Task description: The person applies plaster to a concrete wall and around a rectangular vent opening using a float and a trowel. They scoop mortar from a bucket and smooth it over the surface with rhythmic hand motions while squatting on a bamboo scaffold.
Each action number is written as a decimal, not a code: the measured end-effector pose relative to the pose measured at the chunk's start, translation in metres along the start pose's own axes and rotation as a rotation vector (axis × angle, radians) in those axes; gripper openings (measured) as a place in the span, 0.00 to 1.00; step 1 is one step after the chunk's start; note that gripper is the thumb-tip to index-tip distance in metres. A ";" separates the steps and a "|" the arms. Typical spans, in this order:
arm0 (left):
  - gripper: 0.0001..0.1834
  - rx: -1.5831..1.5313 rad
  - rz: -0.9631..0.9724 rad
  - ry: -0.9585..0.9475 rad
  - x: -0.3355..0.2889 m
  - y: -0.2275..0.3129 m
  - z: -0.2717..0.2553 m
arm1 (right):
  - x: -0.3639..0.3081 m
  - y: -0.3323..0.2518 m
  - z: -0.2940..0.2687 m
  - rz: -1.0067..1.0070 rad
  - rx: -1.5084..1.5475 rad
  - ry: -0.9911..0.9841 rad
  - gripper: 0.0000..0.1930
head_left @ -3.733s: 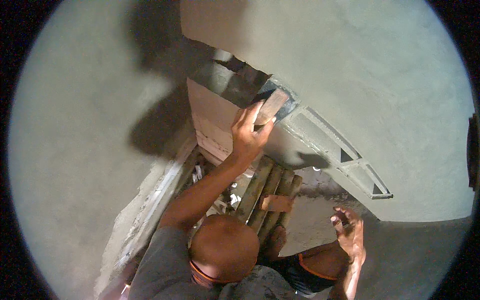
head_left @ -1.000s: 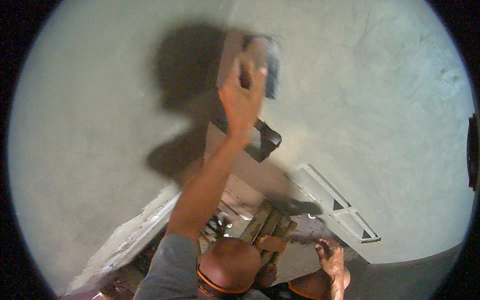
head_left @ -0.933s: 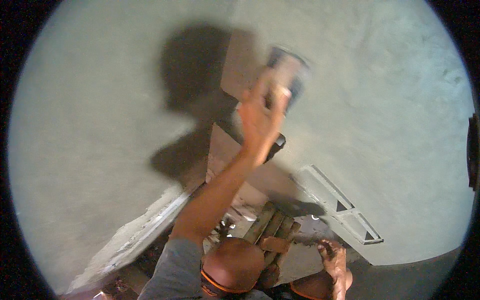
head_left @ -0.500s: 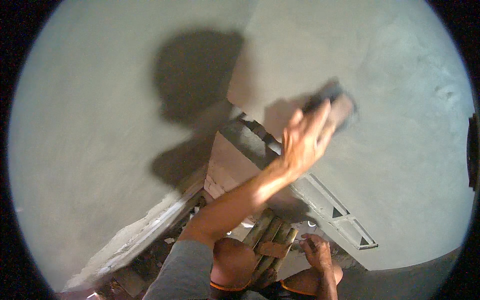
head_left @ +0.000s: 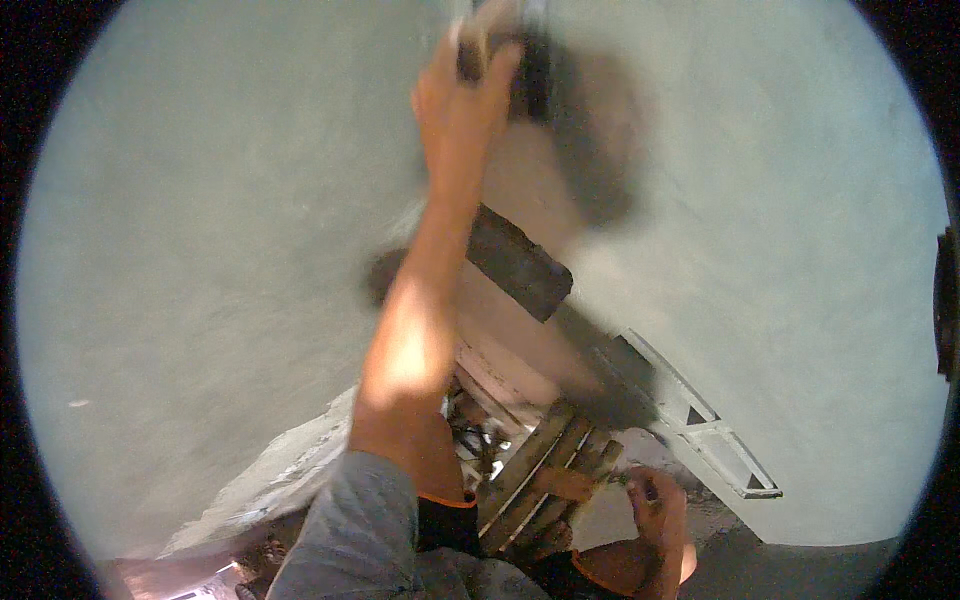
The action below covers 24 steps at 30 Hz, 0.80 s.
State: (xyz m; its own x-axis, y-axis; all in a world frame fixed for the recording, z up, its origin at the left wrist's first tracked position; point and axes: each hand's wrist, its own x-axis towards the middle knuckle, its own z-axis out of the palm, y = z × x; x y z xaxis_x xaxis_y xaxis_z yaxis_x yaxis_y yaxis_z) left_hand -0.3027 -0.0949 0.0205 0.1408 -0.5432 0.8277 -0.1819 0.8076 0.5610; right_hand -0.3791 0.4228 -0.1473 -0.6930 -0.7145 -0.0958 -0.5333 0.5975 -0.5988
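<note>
Left arm's stretched almost straight up, with the left hand (head_left: 462, 95) wrapped round the handle of a blurry trowel (head_left: 494, 14) at top centre, up by the grey plaster wall (head_left: 780, 200). Right hand (head_left: 658, 502) is lower right, fingers curled, can't tell if it's gripping anything.

No writing, number, label or sign can be read here.
</note>
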 end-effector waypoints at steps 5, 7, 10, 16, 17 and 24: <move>0.33 -0.123 -0.434 0.022 -0.183 0.025 0.001 | -0.003 0.012 0.008 -0.193 0.056 -0.046 0.13; 0.33 -0.127 -0.574 -0.123 -0.226 0.093 -0.015 | -0.002 -0.001 0.001 -0.211 0.065 -0.059 0.14; 0.31 -0.293 -0.535 -0.146 -0.289 0.119 -0.010 | -0.002 -0.013 -0.009 -0.215 0.065 -0.057 0.15; 0.34 -0.319 -0.609 0.066 -0.198 0.026 -0.034 | -0.016 -0.037 -0.034 -0.107 0.020 -0.136 0.15; 0.36 -0.444 -0.568 0.098 -0.183 -0.005 -0.029 | -0.013 -0.043 -0.045 -0.085 -0.016 -0.204 0.16; 0.22 -0.281 -0.693 -0.139 -0.197 0.035 -0.009 | -0.023 -0.004 -0.041 0.017 0.287 -0.155 0.17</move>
State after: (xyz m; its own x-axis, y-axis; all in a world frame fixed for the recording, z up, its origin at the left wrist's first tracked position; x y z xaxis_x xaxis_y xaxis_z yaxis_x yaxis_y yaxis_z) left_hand -0.3284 0.0419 -0.1231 0.0051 -0.9564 0.2922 0.1609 0.2891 0.9437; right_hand -0.3811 0.4524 -0.1100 -0.6068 -0.7653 -0.2147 -0.3483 0.4988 -0.7937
